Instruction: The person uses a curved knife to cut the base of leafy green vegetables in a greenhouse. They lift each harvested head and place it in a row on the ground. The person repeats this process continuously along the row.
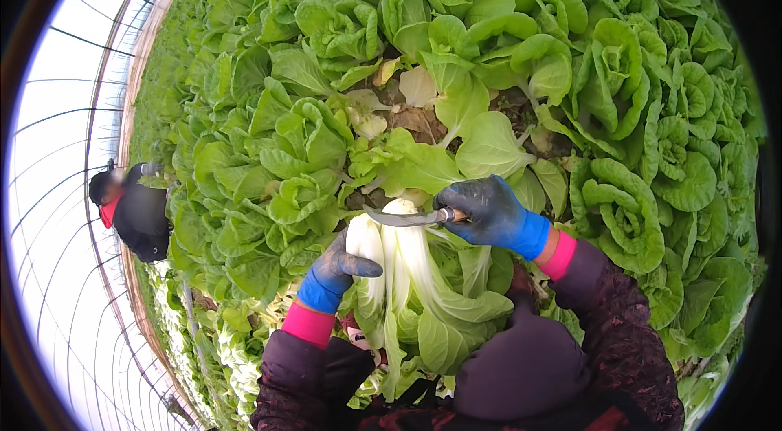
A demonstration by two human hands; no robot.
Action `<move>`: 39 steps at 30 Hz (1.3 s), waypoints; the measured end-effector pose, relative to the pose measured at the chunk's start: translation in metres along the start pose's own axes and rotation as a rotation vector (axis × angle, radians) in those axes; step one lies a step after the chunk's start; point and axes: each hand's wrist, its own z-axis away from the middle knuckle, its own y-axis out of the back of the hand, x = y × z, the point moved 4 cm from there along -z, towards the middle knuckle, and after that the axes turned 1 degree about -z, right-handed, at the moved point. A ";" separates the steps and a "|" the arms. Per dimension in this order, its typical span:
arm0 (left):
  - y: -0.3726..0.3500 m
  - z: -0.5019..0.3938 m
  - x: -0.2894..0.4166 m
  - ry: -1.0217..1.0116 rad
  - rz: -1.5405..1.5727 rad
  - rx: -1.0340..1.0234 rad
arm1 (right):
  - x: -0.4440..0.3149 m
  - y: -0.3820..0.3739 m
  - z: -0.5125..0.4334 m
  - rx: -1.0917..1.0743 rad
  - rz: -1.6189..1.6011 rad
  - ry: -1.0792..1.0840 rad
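My right hand (489, 211), in a dirt-stained blue glove, grips the wooden handle of a curved harvest knife (406, 219). Its blade lies across the pale base of a leafy cabbage head (421, 272), whose white stalk end points away from me and whose green leaves hang towards my body. In a matching blue glove, my left hand (342, 269) holds the head by its left side, thumb over the white stalks. Whether the blade's edge touches the stalk cannot be told. Just beyond the blade, loose green leaves (421, 168) lie over the ground.
Standing leafy cabbages (308, 144) grow densely ahead and to both sides. Pale fallen leaves lie on a patch of soil (418, 122). At lower left are cut heads (235, 357) with white stalks showing. Another person (140, 211) is at the far left, by the ribbed greenhouse wall (67, 125).
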 end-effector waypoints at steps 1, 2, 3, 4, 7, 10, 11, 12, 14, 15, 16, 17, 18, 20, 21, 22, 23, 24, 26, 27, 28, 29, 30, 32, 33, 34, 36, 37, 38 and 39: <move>0.000 -0.001 -0.002 0.015 -0.002 -0.011 | 0.002 -0.002 0.000 -0.009 0.008 0.008; 0.001 -0.001 -0.004 0.019 -0.003 -0.022 | 0.004 -0.003 0.000 -0.017 0.017 0.018; 0.002 -0.001 -0.006 0.024 -0.003 -0.033 | 0.006 -0.005 0.000 -0.032 0.022 0.028; 0.002 -0.001 -0.009 0.050 0.011 -0.035 | 0.008 -0.006 0.000 -0.035 0.018 0.038; 0.004 0.000 -0.020 0.116 0.055 -0.058 | 0.014 -0.009 0.002 -0.065 0.003 0.051; 0.005 0.001 -0.032 0.156 0.103 -0.088 | 0.025 -0.016 0.011 -0.102 -0.032 0.029; 0.006 0.001 -0.037 0.168 0.122 -0.093 | 0.031 -0.019 0.015 -0.112 -0.053 0.015; 0.006 0.002 -0.041 0.174 0.145 -0.106 | 0.037 -0.023 0.021 -0.147 -0.073 -0.002; 0.004 0.003 -0.041 0.071 0.097 -0.264 | 0.062 -0.026 0.027 -0.108 0.061 -0.140; 0.004 0.003 -0.041 0.033 0.064 -0.309 | 0.075 -0.026 0.032 -0.143 0.154 -0.265; 0.008 0.001 -0.044 0.086 -0.045 -0.226 | 0.082 -0.027 0.037 -0.132 0.067 -0.328; 0.010 0.000 -0.043 0.096 -0.115 -0.208 | 0.087 -0.031 0.042 -0.192 0.003 -0.466; 0.006 -0.001 -0.038 0.026 0.177 -0.261 | 0.091 -0.033 0.050 -0.287 -0.041 -0.654; 0.007 -0.004 -0.032 0.024 0.128 -0.172 | 0.077 -0.035 0.048 -0.193 -0.480 -0.727; 0.006 -0.005 -0.027 0.025 0.096 -0.129 | 0.065 -0.035 0.047 -0.153 -0.754 -0.797; 0.006 -0.003 -0.023 0.030 0.081 -0.050 | 0.049 -0.035 0.045 -0.127 -1.067 -0.826; 0.004 -0.001 -0.019 0.031 0.065 0.033 | 0.032 -0.032 0.039 -0.113 -1.173 -0.784; 0.003 0.001 -0.015 0.002 0.056 0.095 | 0.018 -0.030 0.034 -0.174 -1.185 -0.784; -0.005 0.002 -0.013 0.021 0.038 0.118 | 0.001 -0.029 0.027 -0.200 -0.942 -0.856; -0.008 0.002 -0.013 0.024 0.043 0.116 | -0.002 -0.028 0.021 -0.172 -0.906 -0.871; -0.012 0.002 -0.014 0.003 0.051 0.115 | -0.006 -0.027 0.015 -0.140 -0.907 -0.842; -0.015 0.004 -0.018 0.037 0.110 0.120 | -0.008 -0.026 0.014 -0.117 -0.923 -0.863; -0.018 0.004 -0.019 0.027 0.116 0.109 | -0.010 -0.026 0.012 -0.138 -0.868 -0.860; -0.020 0.007 -0.019 0.003 0.104 0.106 | -0.012 -0.028 0.013 -0.194 -0.786 -0.941; -0.019 0.009 -0.015 -0.023 0.072 0.089 | -0.016 -0.028 0.012 -0.186 -0.794 -0.923; -0.018 0.013 -0.012 -0.023 0.027 0.099 | -0.020 -0.029 0.010 -0.179 -0.802 -0.904; -0.014 0.026 0.002 -0.069 -0.068 0.134 | -0.031 -0.030 0.002 -0.135 -0.829 -0.833; -0.012 0.034 0.010 -0.070 -0.089 0.165 | -0.037 -0.032 -0.005 -0.102 -0.852 -0.782; -0.008 0.045 0.020 -0.084 -0.097 0.187 | -0.042 -0.032 -0.011 -0.086 -0.917 -0.719; -0.003 0.060 0.031 -0.098 -0.102 0.213 | -0.043 -0.030 -0.014 0.007 -0.835 -0.713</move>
